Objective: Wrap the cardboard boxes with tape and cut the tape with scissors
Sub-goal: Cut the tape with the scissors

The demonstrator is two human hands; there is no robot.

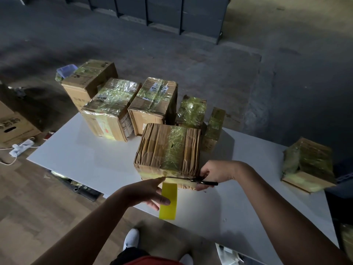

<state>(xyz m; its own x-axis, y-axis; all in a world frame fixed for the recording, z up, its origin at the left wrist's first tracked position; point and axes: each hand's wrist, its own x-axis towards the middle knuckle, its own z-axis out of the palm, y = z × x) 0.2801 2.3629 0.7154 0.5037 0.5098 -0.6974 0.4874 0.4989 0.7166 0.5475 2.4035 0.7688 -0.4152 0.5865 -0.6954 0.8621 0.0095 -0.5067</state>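
While scissors (191, 179) cross it, tape (169, 204) sits btwn hands (148, 191) (213, 174).

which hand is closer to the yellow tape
Left. The left hand holds the yellow tape; the right hand is off to its right, gripping the scissors by the box.

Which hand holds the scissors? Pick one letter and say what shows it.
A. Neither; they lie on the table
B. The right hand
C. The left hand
B: the right hand grips the black scissors, with the blades reaching across the yellow tape that the left hand holds out from the nearest box.
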